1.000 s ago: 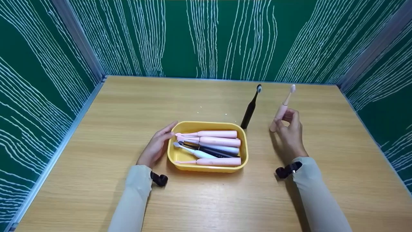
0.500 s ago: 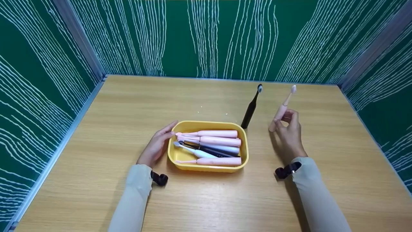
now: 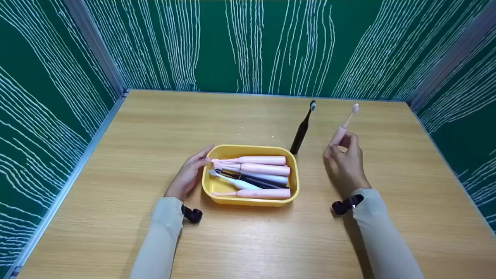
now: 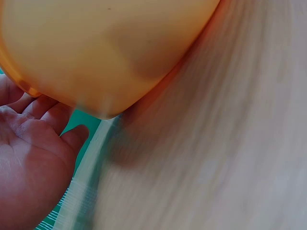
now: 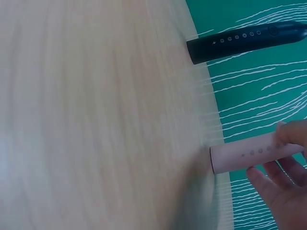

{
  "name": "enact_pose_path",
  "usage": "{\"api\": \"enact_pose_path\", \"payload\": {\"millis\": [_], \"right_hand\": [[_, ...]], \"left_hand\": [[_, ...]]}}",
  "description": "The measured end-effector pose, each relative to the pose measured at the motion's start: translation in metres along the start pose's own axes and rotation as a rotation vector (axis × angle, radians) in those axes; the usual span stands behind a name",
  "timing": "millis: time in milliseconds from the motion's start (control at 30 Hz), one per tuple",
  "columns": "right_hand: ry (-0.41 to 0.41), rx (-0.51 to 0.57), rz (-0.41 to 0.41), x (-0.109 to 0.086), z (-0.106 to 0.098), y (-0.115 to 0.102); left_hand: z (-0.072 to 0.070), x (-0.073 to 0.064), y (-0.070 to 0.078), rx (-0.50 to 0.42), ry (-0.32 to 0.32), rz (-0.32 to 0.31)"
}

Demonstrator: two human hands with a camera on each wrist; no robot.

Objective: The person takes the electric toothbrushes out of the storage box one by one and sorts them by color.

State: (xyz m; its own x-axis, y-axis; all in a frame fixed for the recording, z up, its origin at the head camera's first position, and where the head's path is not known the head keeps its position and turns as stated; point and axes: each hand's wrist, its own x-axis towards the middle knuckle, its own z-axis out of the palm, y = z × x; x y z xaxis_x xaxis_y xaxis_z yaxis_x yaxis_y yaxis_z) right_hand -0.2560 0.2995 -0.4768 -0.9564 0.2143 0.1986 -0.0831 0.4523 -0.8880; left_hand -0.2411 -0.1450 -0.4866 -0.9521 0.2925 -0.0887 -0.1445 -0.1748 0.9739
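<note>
The right hand [image 3: 350, 162] pinches a pink toothbrush [image 3: 339, 135] by its handle, head up, presumably for upright control; base contact with the table [image 3: 232, 244] is unclear. A black toothbrush [image 3: 300, 135] stands to its left. The left hand [image 3: 188, 174], fingers extended, rests against the yellow tray [image 3: 248, 202] of toothbrushes [image 3: 265, 169], likely steadying it.

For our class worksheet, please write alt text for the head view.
A person's right-hand grip holds a pink toothbrush at a wooden table, right of a standing black toothbrush, while the left-hand grip touches a yellow basket of more toothbrushes.
</note>
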Motion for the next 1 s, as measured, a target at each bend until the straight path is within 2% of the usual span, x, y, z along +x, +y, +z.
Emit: {"api": "enact_pose_path", "payload": {"millis": [267, 533, 833, 1000], "right_hand": [[-0.029, -0.023, 0.014, -0.0025, -0.0018, 0.0010], [-0.048, -0.003, 0.072, -0.0040, -0.0063, -0.0022], [0.075, 0.029, -0.002, -0.0078, -0.0056, -0.0034], [0.103, 0.047, 0.011, -0.0098, -0.0056, -0.0041]], "left_hand": [[0.0010, -0.0006, 0.0021, 0.017, 0.008, -0.001], [0.0010, 0.0000, 0.0027, 0.022, 0.004, 0.009], [-0.0003, 0.0007, 0.0010, 0.013, -0.019, 0.020], [0.0006, 0.0005, 0.0007, 0.007, -0.021, 0.021]]}}
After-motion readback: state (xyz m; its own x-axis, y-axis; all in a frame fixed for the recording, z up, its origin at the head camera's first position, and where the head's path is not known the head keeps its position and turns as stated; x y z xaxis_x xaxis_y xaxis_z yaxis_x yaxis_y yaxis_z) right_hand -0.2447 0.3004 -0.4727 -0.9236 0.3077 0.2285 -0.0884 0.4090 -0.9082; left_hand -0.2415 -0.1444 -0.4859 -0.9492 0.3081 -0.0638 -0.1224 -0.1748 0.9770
